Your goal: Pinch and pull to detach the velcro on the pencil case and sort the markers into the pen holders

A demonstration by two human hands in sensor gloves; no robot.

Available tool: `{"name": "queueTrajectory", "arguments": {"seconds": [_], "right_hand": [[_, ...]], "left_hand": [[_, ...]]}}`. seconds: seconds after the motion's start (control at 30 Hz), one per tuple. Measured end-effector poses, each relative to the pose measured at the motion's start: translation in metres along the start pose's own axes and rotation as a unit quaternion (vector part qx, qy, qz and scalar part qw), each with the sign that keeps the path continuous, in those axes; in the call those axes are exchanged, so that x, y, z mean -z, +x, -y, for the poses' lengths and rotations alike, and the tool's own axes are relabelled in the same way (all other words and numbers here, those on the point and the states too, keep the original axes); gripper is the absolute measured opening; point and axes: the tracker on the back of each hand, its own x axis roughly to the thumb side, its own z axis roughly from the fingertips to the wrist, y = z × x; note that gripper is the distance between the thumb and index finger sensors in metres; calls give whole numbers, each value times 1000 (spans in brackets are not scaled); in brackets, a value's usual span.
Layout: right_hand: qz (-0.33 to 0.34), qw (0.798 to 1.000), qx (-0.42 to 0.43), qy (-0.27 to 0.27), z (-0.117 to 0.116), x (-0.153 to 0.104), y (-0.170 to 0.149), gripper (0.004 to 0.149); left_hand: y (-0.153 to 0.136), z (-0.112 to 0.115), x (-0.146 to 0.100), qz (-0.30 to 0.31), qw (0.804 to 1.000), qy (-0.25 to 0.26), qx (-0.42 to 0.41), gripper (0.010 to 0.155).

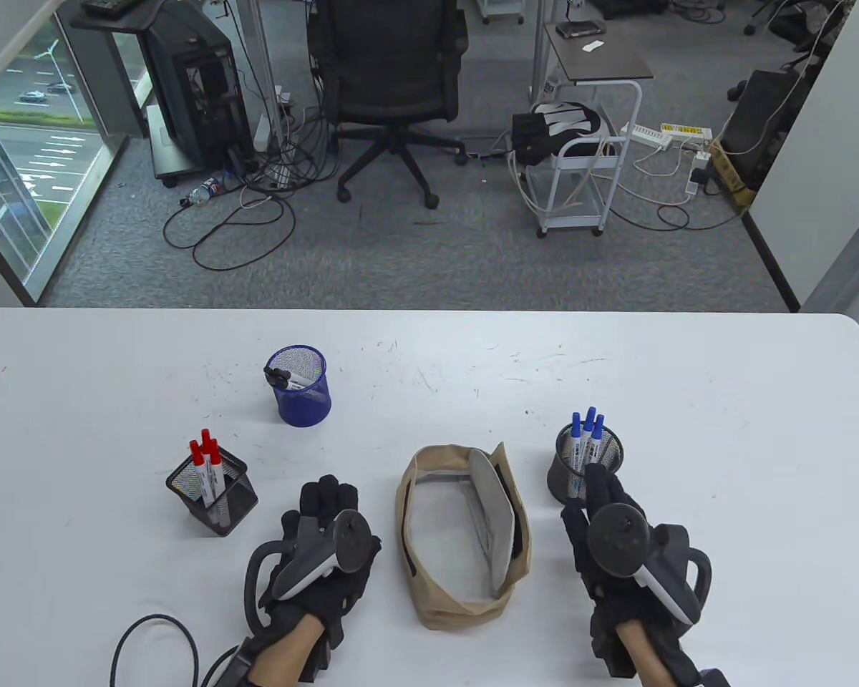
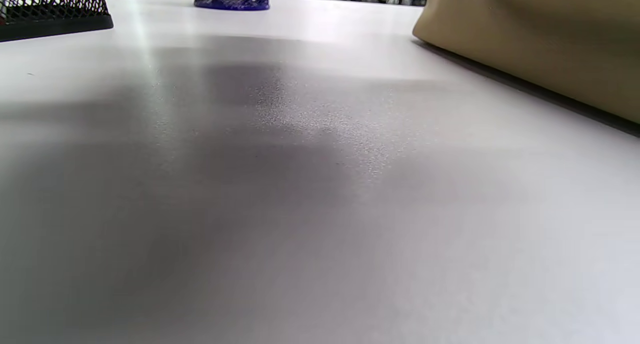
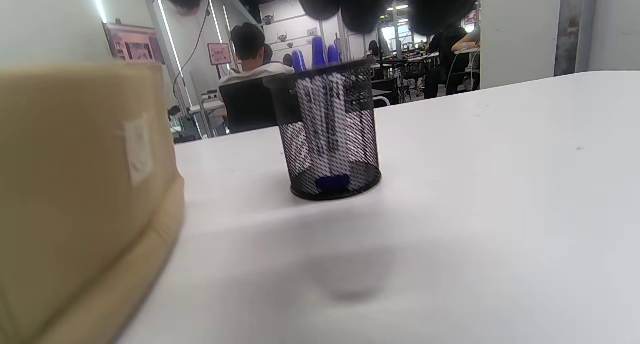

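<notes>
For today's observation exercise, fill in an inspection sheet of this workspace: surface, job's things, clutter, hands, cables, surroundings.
Surface: white table, scuffed with small marks.
Job's things: tan pencil case open, no markers visible inside; red markers in square black mesh holder; blue markers in round black mesh holder; black marker in blue mesh holder.
Clutter: nothing seen.
Hands: left hand and right hand hold nothing.
Cables: black cable near left wrist.
Surroundings: office chair, carpet, floor cables, white cart.
</notes>
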Motion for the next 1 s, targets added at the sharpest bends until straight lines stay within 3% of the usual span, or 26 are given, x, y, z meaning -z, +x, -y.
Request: {"name": "queueTrajectory", "arguments": {"seconds": [0.17,0.4,1.0], "right_hand": [[14,996,-50,74,-42,2,-11,76],[13,990,-53,128,-63,8,-12,79],[12,991,-39,127,-67,9,-12,80]], "left_hand": [[1,2,-2,-1,1000,-2,-5,83],[0,7,-4,-10,1000,-9,-7,84],[-2,5,-4,-5,1000,-2,-20,84]]}}
